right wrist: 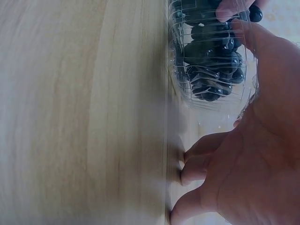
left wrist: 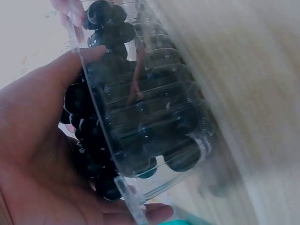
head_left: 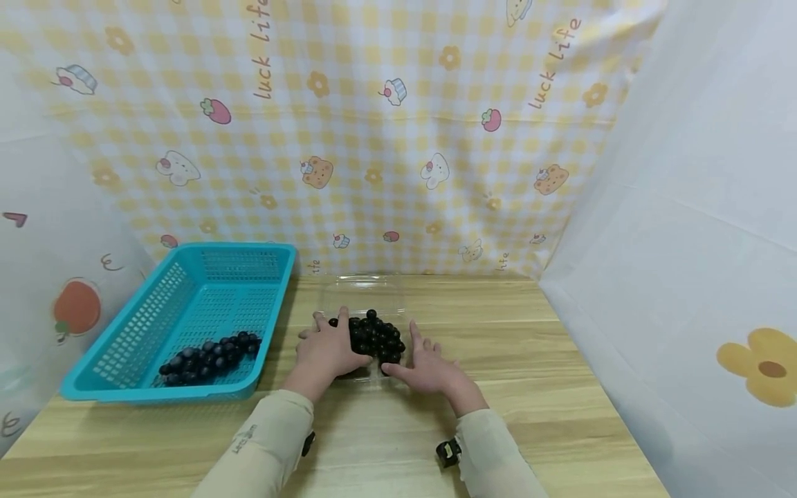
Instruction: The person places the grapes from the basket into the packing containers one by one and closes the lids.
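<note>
A clear plastic box (left wrist: 140, 190) stands on the table, heaped with a bunch of dark grapes (head_left: 376, 339). My left hand (head_left: 326, 351) spreads over the left side of the box, touching its rim. Grapes bulge beneath that palm in the left wrist view, and the thumb reaches over the rim. At the box's right side is my right hand (head_left: 429, 370), its thumb at the near right corner by the grapes. Its other fingers are spread, with several fingertips on the table in the right wrist view. The raised clear lid (head_left: 362, 294) lies back behind the grapes.
A blue plastic basket (head_left: 283, 304) stands left of the box, holding another bunch of dark grapes (head_left: 208, 360). The wooden table (head_left: 517, 360) meets a yellow checked cloth (head_left: 373, 138) at the back. White sheets hang at both sides.
</note>
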### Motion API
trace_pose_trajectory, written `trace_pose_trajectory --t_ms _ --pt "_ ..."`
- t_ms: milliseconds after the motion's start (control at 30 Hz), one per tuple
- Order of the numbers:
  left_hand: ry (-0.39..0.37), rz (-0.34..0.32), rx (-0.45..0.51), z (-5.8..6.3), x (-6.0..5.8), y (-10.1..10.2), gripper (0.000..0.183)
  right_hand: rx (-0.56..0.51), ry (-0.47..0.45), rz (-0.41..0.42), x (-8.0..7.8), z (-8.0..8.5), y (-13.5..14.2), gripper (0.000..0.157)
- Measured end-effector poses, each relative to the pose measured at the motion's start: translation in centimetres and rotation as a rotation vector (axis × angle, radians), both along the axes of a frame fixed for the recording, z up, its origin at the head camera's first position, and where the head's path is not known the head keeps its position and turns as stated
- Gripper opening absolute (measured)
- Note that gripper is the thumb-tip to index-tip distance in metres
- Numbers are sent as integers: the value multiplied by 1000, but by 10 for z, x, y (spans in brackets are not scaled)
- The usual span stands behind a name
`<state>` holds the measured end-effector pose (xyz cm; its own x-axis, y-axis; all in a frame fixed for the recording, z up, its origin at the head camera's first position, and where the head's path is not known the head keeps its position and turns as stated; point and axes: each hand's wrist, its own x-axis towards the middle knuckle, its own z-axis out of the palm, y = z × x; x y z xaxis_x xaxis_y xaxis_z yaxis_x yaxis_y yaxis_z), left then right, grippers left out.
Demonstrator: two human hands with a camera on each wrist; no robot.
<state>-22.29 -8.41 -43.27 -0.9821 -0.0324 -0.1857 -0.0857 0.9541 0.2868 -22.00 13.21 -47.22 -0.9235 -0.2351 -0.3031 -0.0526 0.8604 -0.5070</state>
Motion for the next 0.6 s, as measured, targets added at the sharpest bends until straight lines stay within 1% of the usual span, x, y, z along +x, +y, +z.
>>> trace_pose_trajectory --t_ms 167,267,467,600 --pt "-14 -5 -16 4 1 1 119 -20 -11 6 0 -1 0 118" --pt "-18 -17 3 5 1 0 120 -17 -8 17 0 -1 1 121" --pt "-19 -53 74 0 -4 -5 121 25 -10 65 0 4 5 125" --pt "-22 -62 74 1 -5 -3 119 65 -10 74 -2 6 8 129"
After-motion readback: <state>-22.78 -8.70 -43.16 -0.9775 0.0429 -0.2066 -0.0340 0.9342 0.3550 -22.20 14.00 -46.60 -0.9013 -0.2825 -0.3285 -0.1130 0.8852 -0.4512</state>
